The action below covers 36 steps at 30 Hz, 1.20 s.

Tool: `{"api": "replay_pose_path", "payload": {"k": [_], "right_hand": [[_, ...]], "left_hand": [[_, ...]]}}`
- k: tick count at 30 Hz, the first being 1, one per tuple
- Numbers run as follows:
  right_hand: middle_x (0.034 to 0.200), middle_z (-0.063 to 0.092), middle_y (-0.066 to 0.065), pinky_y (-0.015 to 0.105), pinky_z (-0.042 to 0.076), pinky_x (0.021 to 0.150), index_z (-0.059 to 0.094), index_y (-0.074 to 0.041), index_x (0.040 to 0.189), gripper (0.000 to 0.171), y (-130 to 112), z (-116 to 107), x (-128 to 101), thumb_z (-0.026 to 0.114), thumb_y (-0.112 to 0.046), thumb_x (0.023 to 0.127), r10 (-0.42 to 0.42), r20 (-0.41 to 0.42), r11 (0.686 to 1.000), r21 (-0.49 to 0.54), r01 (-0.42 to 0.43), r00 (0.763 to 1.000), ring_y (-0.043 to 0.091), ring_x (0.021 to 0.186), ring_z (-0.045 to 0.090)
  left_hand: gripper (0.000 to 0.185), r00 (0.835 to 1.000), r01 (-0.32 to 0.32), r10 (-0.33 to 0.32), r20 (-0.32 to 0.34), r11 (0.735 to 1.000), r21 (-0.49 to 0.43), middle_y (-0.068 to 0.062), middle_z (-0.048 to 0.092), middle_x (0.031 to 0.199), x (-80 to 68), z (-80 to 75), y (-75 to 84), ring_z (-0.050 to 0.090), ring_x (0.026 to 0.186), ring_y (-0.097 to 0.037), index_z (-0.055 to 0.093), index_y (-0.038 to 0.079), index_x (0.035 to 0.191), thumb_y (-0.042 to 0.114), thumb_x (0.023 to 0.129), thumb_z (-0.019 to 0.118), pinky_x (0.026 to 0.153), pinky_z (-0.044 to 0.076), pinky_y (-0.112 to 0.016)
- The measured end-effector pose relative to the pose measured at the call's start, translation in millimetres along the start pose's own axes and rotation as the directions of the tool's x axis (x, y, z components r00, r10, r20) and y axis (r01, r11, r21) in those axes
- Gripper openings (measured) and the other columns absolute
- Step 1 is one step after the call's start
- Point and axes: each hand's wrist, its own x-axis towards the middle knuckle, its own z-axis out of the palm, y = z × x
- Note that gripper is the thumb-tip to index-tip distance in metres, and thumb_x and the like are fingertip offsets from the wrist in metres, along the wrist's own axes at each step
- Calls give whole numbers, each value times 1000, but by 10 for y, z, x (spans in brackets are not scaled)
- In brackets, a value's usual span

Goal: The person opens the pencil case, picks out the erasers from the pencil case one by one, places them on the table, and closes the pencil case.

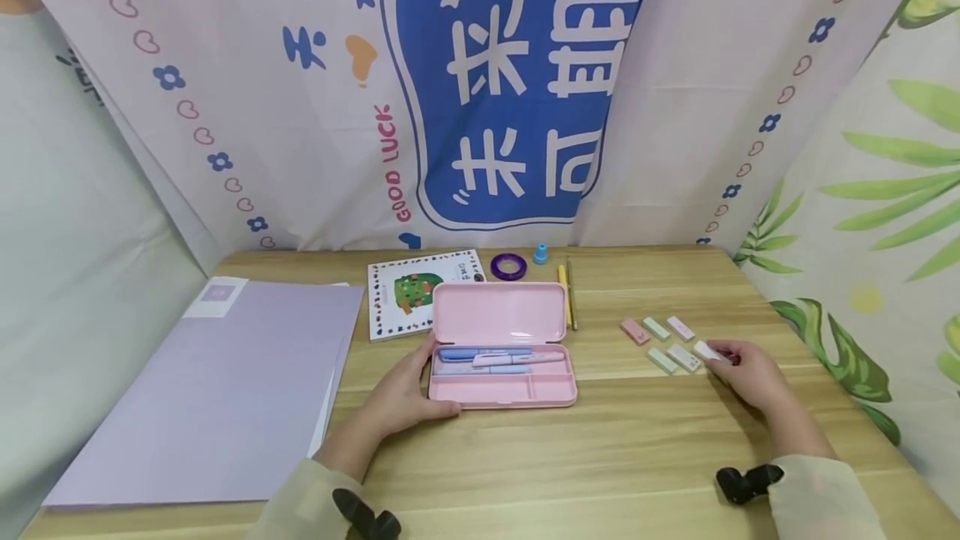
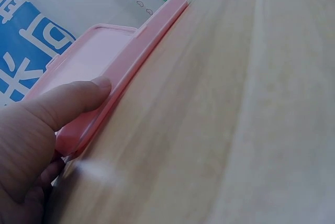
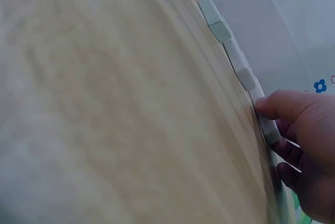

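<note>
An open pink pencil case [image 1: 480, 394] lies near the middle of the table, lid raised at the back. Inside its long compartment are blue and pink pens [image 1: 517, 359]; the smaller front compartments hold nothing. My left hand [image 1: 397, 397] grips the case's left end, thumb along the front wall [image 2: 78, 98], other fingers mostly hidden behind. To the right, my right hand [image 1: 756, 375] pinches a white eraser [image 1: 707, 350] between thumb and fingers, low at the tabletop. Beside it lie several small erasers in two rows, among them a pink one [image 1: 633, 331] and a pale green one [image 1: 662, 360].
A large lilac folder [image 1: 225, 390] covers the table's left side. Behind the case are a booklet with a green cartoon [image 1: 390, 307], a purple tape ring [image 1: 508, 267], a small blue cone-shaped piece [image 1: 540, 254] and two pencils [image 1: 564, 282]. Printed cloth [image 1: 330, 148] hangs along the back edge.
</note>
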Motion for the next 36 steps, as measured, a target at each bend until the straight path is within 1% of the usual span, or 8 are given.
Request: {"api": "replay_pose_path", "payload": {"k": [4, 7, 12, 17, 22, 25, 31, 36], "right_hand": [[131, 52, 36, 52, 49, 87, 49, 11, 135, 55, -42, -3, -17, 57, -29, 98, 23, -29, 999, 38, -21, 999, 45, 111, 55], [133, 49, 36, 45, 50, 85, 47, 8, 138, 58, -203, -7, -26, 55, -34, 99, 28, -74, 995, 96, -20, 997, 47, 114, 53], [129, 55, 29, 20, 46, 77, 52, 3, 138, 53, -696, 99, 88, 56, -33, 99, -54, -118, 980, 182, 76, 991, 37, 111, 55], [122, 59, 23, 15, 48, 80, 55, 3, 133, 44, -1259, 384, 295, 59, -23, 98, -170, -115, 934, 298, 197, 979, 24, 106, 54], [115, 63, 20, 21, 49, 81, 59, 2, 130, 42, -1686, 666, 505, 61, -24, 97, -188, -84, 903, 376, 206, 979, 25, 105, 57], [116, 64, 18, 26, 50, 81, 60, -1, 131, 42, -1793, 767, 615, 59, -27, 98, -155, -67, 908, 383, 168, 986, 28, 107, 57], [119, 66, 18, 38, 52, 93, 63, -3, 127, 41, -1851, 839, 736, 55, -34, 100, -85, -44, 922, 375, 95, 995, 29, 110, 60], [111, 68, 16, 32, 53, 87, 66, -2, 119, 37, -1869, 816, 700, 57, -32, 99, -117, -68, 915, 382, 134, 991, 24, 100, 61]], "left_hand": [[127, 1000, 2, -2, 2, 1000, -1, -16, 24, 162, -2, -12, -2, 26, 148, -38, 15, 13, 158, 56, 62, 87, 119, 27, -56], [128, 1000, 4, -4, 3, 1000, -2, -15, 24, 162, 2, -19, -5, 25, 148, -38, 15, 13, 158, 56, 62, 87, 119, 27, -56], [129, 1000, 1, -1, -3, 1000, -5, -15, 24, 162, 0, -24, -20, 25, 148, -37, 14, 13, 158, 57, 61, 87, 120, 26, -55], [128, 1000, 4, -4, -5, 1000, -6, -14, 25, 162, -14, -6, -25, 26, 148, -37, 15, 13, 158, 56, 62, 87, 120, 26, -55], [127, 1000, 6, -6, -7, 1000, -6, -14, 25, 162, -17, 15, -11, 26, 148, -36, 15, 14, 158, 56, 62, 87, 120, 26, -54], [127, 1000, 5, -5, -8, 1000, -7, -13, 26, 162, -15, 22, 1, 26, 148, -36, 16, 14, 158, 55, 62, 88, 120, 27, -54], [129, 1000, 2, -2, -18, 1000, -10, -13, 25, 162, -7, 24, 9, 26, 149, -35, 15, 13, 158, 54, 61, 88, 120, 26, -54], [135, 999, -21, 20, -33, 1000, -15, -10, 25, 162, -10, 10, -3, 22, 150, -34, 5, 8, 158, 52, 62, 89, 121, 23, -54]]}}
